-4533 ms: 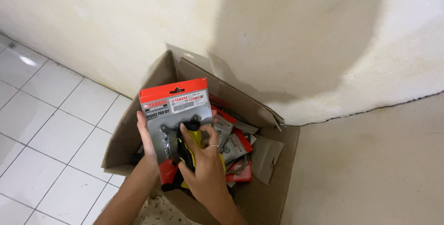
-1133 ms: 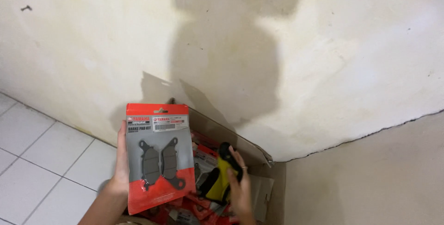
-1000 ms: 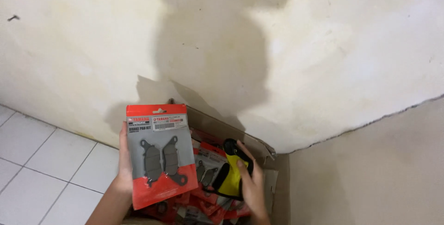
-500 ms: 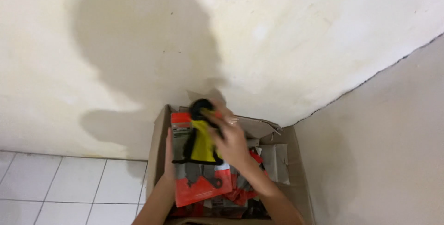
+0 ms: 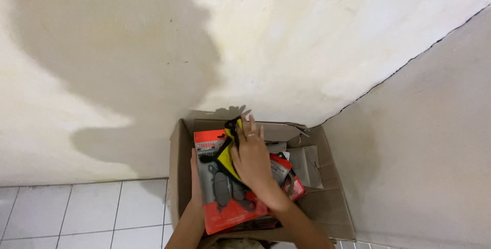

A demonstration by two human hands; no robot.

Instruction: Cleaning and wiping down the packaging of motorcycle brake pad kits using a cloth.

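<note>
Left hand [image 5: 195,177]: I have it curled around the left edge of the red blister pack [image 5: 225,187], fingers behind and mostly hidden, holding the pack up over the left side of the cardboard box [image 5: 175,177].
Red blister pack: tilted, its face toward me, two dark grey pads showing under the clear cover; its lower corner hangs near the box's front edge.
Yellow-and-black cloth [image 5: 230,153]: pressed on the upper half of the pack's face.
Right hand [image 5: 251,158]: lies flat and spread over the cloth, fingers pointing to the box's back edge, pinning it, not gripping it tightly.
How I'd work it: keep my left grip firm on the edge so the pack does not flex, and press evenly through the cloth.
Other packs [image 5: 291,182]: red ones piled in the box's right half, just beside my right wrist.
</note>
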